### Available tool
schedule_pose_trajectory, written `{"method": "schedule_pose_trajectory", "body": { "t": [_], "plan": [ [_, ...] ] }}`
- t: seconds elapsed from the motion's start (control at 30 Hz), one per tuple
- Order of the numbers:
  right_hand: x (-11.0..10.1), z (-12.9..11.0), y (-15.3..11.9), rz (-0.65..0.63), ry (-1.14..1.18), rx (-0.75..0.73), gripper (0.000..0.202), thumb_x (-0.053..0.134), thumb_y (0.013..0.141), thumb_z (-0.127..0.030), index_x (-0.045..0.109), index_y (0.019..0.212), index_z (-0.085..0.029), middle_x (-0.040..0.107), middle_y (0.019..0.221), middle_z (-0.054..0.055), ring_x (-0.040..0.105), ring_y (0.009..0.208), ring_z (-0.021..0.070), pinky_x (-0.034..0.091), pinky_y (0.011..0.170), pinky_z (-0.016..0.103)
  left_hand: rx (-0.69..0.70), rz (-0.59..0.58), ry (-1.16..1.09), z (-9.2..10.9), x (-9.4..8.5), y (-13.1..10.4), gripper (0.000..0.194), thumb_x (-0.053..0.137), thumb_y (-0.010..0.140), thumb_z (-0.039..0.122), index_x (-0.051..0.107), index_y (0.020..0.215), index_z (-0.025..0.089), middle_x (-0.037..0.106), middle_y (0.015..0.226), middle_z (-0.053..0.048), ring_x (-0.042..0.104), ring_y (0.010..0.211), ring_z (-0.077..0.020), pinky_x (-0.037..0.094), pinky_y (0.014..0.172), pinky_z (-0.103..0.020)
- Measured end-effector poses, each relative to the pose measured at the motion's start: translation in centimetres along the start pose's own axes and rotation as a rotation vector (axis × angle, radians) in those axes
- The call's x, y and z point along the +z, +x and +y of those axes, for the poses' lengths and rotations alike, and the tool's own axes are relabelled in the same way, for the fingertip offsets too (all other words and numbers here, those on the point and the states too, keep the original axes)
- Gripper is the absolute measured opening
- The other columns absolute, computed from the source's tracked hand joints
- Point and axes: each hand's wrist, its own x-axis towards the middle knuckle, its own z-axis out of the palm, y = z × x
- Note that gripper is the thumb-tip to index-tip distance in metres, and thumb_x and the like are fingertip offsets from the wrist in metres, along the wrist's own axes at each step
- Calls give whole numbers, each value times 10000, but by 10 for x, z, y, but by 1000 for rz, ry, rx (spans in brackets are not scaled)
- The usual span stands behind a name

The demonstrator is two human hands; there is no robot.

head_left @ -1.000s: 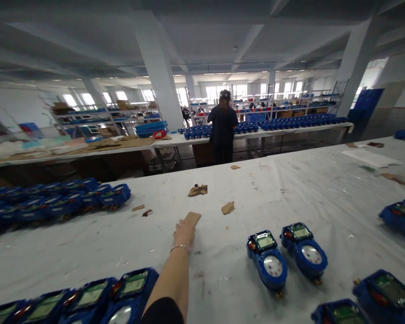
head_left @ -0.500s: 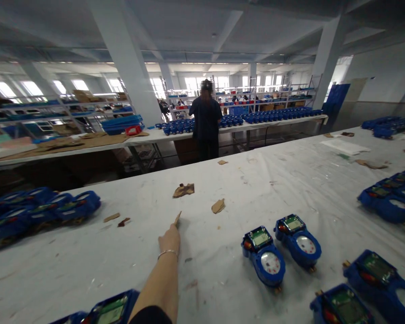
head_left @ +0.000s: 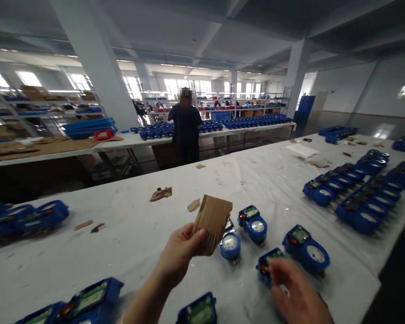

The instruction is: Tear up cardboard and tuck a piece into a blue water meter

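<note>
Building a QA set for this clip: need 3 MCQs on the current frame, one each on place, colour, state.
1. Where is the cardboard piece?
A. flat on the table
B. held up in the left hand
C. on a shelf

2. What colour are the meters' housings?
A. blue
B. yellow
C. white

3. What is the right hand doing?
A. resting on a meter
B. holding scissors
C. out of view

Answers:
1 B, the left hand pinches its lower edge above the table.
2 A, every meter, such as the one at, is blue.
3 A, the right hand covers the near meter.
</note>
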Motion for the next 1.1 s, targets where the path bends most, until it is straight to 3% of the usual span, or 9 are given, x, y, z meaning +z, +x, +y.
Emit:
{"method": "schedule_pose_trajectory", "body": {
  "t": [0.07,0.13,0.2,0.33,0.47,0.63,0.77,0.83,1.1],
  "plan": [
    [-13,-15,20,-59,69,-194,532,475,846,-581,341,1278,-302,431,1236,82,471,1089,248,445,909,438,-73,-95,97,-5,41,-34,424,640,766,403,539,972,46,627,857,-119,574,700,-160,445,597,-245],
    [-33,-35,28,-11,-95,-389,634,532,831,-573,292,1335,-272,361,1318,75,318,1227,259,302,1037,451,-127,-165,253,-11,78,-60,389,623,772,425,569,884,57,600,768,-72,531,657,-123,397,576,-213],
    [-57,-52,28,-133,-271,-513,637,599,828,-488,307,1347,-263,380,1320,50,289,1237,242,220,1068,429,-167,-196,417,-14,110,-79,389,601,774,462,565,790,75,538,677,-26,456,601,-87,324,531,-191],
    [-98,-59,18,-516,-407,-575,181,576,876,-277,584,1056,-273,581,973,-18,464,933,182,351,853,343,-169,-190,757,-9,169,-106,349,532,813,461,547,716,126,451,600,24,359,549,-64,236,501,-199],
    [-126,-43,7,-558,-384,-628,123,529,907,-289,622,845,-237,567,800,-18,434,817,172,328,772,338,-79,-92,1052,-10,218,-125,358,414,876,506,606,818,210,598,728,25,532,672,-97,320,601,-204],
    [-154,-28,-6,-561,-372,-685,172,508,912,-371,609,835,-254,560,812,-24,390,871,198,277,806,384,12,7,1342,-36,257,-144,383,290,936,448,595,874,226,646,761,-1,623,694,-166,345,570,-278],
    [-174,-14,-12,-619,-310,-605,165,560,882,-376,604,776,-257,529,753,-27,396,822,182,265,770,375,482,110,1506,-60,282,-154,185,380,923,237,553,873,193,604,652,23,591,544,-131,339,464,-280],
    [-183,-5,-14,-648,-281,-545,148,595,864,-352,604,752,-257,528,747,-35,404,821,177,261,752,364,635,187,1518,-69,295,-155,123,389,914,191,512,900,193,582,631,35,569,517,-119,349,454,-272],
    [-201,34,-22,-719,-106,-255,141,624,820,-160,592,689,-201,554,748,-32,450,808,163,291,708,314,706,141,1596,-101,325,-153,236,316,834,94,435,1025,165,584,689,3,551,525,-161,375,435,-307]
  ]
}}
